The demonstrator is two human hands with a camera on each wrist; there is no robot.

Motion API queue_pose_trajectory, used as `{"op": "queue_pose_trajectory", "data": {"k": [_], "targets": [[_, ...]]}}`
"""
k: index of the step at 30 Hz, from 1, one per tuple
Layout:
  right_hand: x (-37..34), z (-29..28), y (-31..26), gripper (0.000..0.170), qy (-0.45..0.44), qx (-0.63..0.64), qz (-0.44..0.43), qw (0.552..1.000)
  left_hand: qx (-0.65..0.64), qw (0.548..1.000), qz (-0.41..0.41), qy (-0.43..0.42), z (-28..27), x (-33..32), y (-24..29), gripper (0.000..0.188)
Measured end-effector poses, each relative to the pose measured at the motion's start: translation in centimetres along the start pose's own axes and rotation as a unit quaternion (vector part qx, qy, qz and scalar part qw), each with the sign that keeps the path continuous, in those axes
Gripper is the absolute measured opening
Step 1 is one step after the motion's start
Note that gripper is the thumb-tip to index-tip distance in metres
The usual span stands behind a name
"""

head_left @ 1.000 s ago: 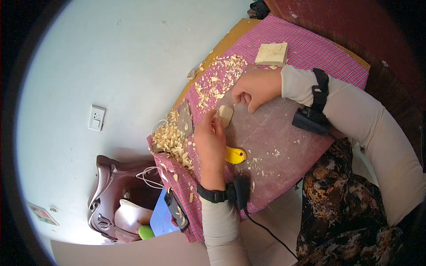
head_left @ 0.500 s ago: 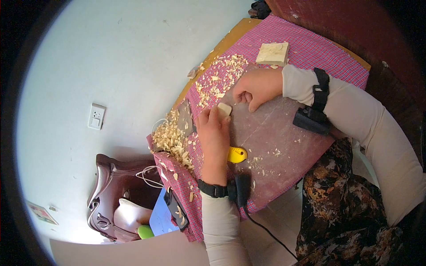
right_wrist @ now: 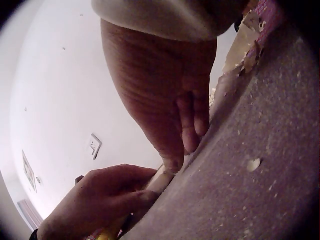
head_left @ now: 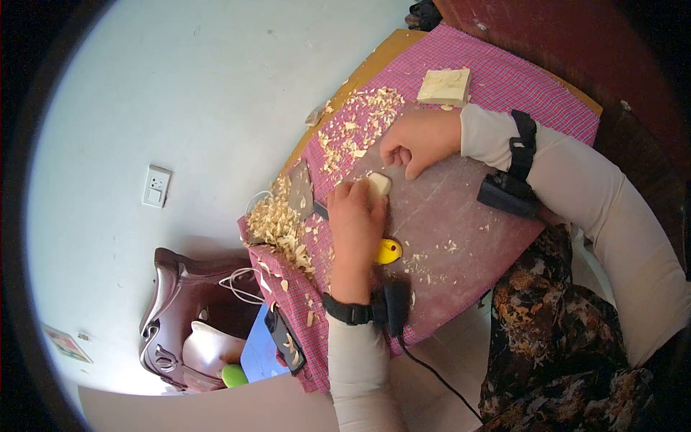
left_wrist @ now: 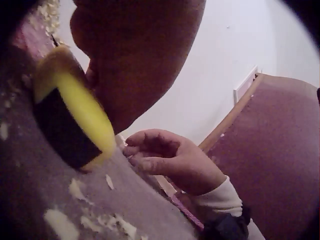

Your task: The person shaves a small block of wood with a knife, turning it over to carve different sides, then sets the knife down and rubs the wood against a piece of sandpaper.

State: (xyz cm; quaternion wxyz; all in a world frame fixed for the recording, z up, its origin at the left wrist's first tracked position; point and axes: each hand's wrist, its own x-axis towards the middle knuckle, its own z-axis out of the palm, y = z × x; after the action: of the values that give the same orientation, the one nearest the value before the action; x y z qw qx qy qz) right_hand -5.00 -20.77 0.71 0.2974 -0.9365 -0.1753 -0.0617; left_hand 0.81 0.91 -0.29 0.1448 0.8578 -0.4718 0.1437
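One wood block [head_left: 379,185], well inside the edges of the table [head_left: 394,42], sits pinched by the left hand [head_left: 356,222]; the right hand [head_left: 425,135] has loosely curled fingers; likely sanding, next wanting even pressure

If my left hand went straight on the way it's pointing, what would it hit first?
Your left hand, holding the small wood piece, would probably meet the scattered wood shavings first, though depth is unclear.

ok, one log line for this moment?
left hand: holds small wood piece; right hand: loosely curled, nearby; yellow object: beside left hand; wood block: on checked cloth
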Motion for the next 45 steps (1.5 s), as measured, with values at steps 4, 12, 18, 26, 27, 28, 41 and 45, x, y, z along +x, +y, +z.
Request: {"op": "queue_pose_trajectory", "data": {"k": [4,12,18,26,27,28,41,45], "targets": [[0.0,0.2,0.2,0.036,-0.002,0.004,-0.005,1.0,-0.047,0.999,0.009,-0.003,-0.2,-0.2,0.0,0.034],[-0.1,0.0,0.2,0.035,-0.003,-0.005,-0.011,1.0,-0.069,0.997,-0.018,0.002,-0.7,-0.3,0.5,0.031],[-0.1,0.0,0.0,0.036,-0.003,0.007,-0.004,1.0,-0.017,0.998,-0.054,0.018,-0.8,0.0,-0.4,0.031],[0.1,0.3,0.5,0.036,0.007,0.004,-0.022,1.0,-0.005,0.999,-0.038,0.012,-0.8,-0.2,-1.2,0.031],[0.1,0.2,0.4,0.036,0.008,0.003,-0.022,1.0,0.002,0.998,-0.059,0.009,-1.0,-0.1,-1.1,0.031],[0.1,0.2,0.4,0.035,0.003,0.012,-0.012,1.0,0.002,0.998,-0.058,0.009,-1.0,-0.2,-0.9,0.031],[0.0,0.2,0.5,0.037,0.009,-0.006,-0.039,0.999,-0.04,0.999,-0.031,-0.004,-0.7,-0.3,0.0,0.032],[0.0,0.1,0.1,0.036,0.007,-0.001,-0.01,1.0,0.001,0.999,-0.05,0.01,-1.0,-0.2,-0.4,0.031]]}}
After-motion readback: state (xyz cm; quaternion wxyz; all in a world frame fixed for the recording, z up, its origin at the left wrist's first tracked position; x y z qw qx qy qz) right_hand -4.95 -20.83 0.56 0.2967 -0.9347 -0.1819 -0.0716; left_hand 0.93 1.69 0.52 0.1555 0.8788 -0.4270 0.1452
